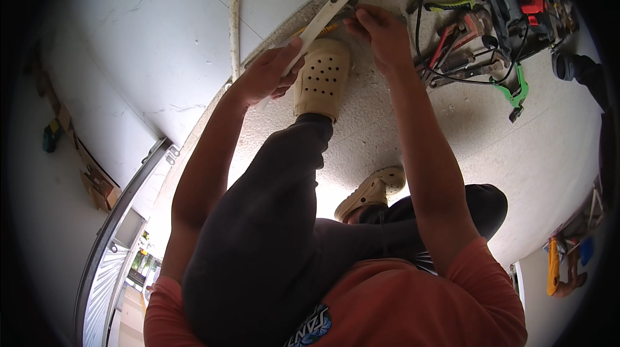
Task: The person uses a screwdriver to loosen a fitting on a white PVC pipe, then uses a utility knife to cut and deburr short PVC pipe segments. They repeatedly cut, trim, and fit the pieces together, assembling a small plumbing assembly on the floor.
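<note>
My left hand (268, 74) is closed around a flat off-white strip (318, 25), which slants up and to the right. A dark round spot, a hole or a fastener, marks its upper end. Behind that end a small dark metal piece (352, 3) shows. My right hand (382, 34) is just right of it, thumb and fingers pinched together; whatever they grip is too small or hidden to name. Below the strip is my beige clog (321, 79) with round holes. A yellow object (328, 29) lies on the floor, partly hidden behind the strip.
Tools crowd the floor at upper right: green-handled pliers (451, 5), a red pipe wrench (462, 34), a green-framed tool (516, 92) and a black cable (420, 21). A white pipe (234, 24) runs along the pale tiles at left. A metal-framed door (123, 218) stands at lower left.
</note>
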